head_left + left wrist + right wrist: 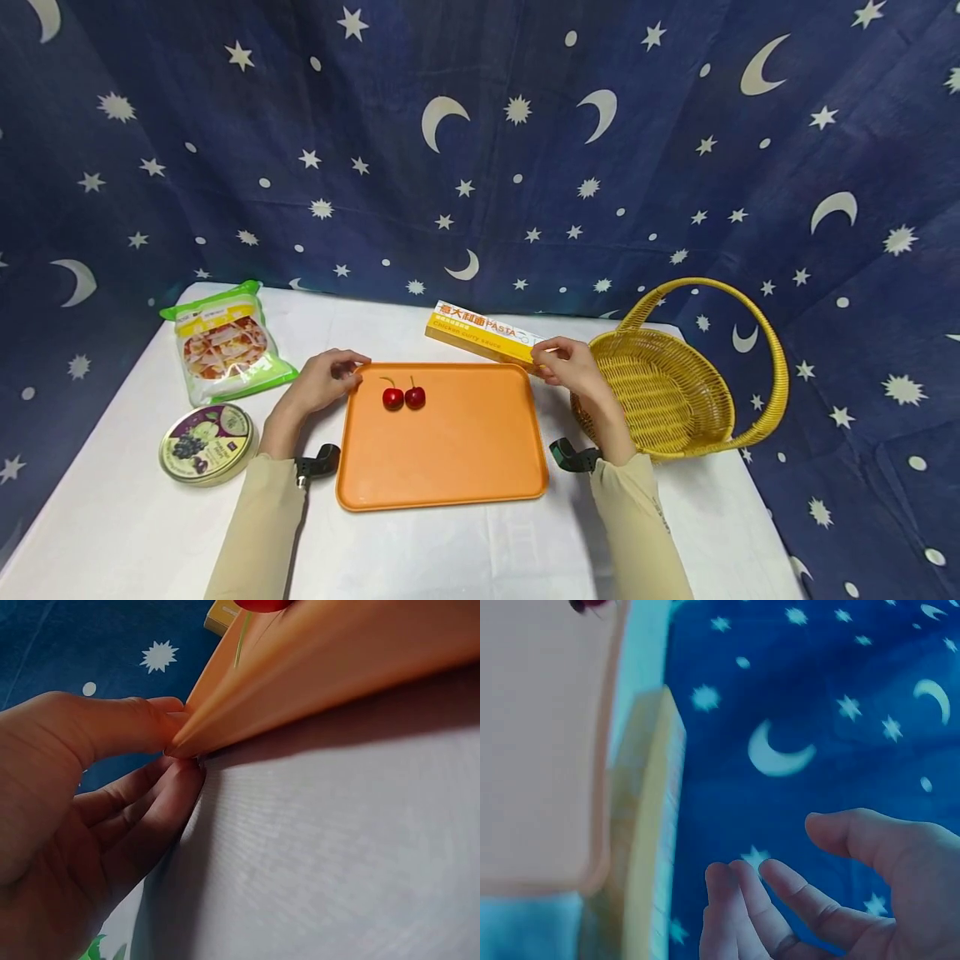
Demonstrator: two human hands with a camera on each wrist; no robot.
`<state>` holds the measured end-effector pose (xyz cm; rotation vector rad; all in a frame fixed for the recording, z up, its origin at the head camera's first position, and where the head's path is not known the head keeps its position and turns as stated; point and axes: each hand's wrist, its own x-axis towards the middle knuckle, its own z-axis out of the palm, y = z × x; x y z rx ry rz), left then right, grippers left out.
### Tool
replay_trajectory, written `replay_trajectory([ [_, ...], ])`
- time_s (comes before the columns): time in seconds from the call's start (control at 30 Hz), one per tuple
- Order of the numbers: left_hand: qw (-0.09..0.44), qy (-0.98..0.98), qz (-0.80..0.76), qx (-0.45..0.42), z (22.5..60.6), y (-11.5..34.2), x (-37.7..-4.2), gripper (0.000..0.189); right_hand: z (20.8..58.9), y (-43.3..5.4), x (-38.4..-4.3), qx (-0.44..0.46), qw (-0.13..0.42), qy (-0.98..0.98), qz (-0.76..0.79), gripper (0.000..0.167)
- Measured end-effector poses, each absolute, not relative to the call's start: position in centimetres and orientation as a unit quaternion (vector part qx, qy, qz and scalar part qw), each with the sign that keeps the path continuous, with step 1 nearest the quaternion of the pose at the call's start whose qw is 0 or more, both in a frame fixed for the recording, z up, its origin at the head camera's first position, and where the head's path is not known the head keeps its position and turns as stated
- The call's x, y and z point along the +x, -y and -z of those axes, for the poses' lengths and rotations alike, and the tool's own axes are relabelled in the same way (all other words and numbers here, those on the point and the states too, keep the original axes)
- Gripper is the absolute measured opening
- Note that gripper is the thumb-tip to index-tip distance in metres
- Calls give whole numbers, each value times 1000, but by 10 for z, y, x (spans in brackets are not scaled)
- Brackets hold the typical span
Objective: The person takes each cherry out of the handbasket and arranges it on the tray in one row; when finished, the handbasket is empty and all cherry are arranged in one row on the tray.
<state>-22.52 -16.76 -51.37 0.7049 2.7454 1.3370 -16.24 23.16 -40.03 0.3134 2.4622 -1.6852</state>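
An orange tray (444,450) lies on the white-covered table, with two red cherries (403,398) near its far left corner. My left hand (318,385) is at that corner; in the left wrist view its thumb (127,727) and fingers pinch the tray's rim (187,739). Over the right end of a yellow and white pasta box (480,333) hovers my right hand (573,367). In the right wrist view, thumb and fingers (802,900) are spread apart beside the box (652,832), with nothing between them.
To the right stands a yellow wicker basket (648,392) with a tall handle. On the left lie a green-edged food bag (225,346) and a round fruit tin (206,446). A dark blue star-and-moon cloth (495,192) hangs behind the table.
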Motion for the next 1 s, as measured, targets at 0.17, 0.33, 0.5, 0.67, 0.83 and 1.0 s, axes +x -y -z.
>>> replay_trajectory([
  [0.17,6,-875,-430,221,513,168,-225,26,383,-261,-165,118,60,-836,532,32],
  [0.33,12,-878,-430,211,513,168,-225,26,380,-290,-164,118,52,-851,509,36],
  [0.5,8,-874,-434,216,513,168,-225,26,389,-315,-164,131,64,-860,489,37],
  [0.67,16,-874,-439,207,513,168,-225,25,403,-333,-167,156,128,-863,464,39],
  [0.83,26,-869,-450,204,514,167,-223,24,414,-345,-167,140,218,-855,449,33],
  [1.0,28,-866,-456,204,513,167,-222,24,421,-349,-169,125,263,-837,463,29],
])
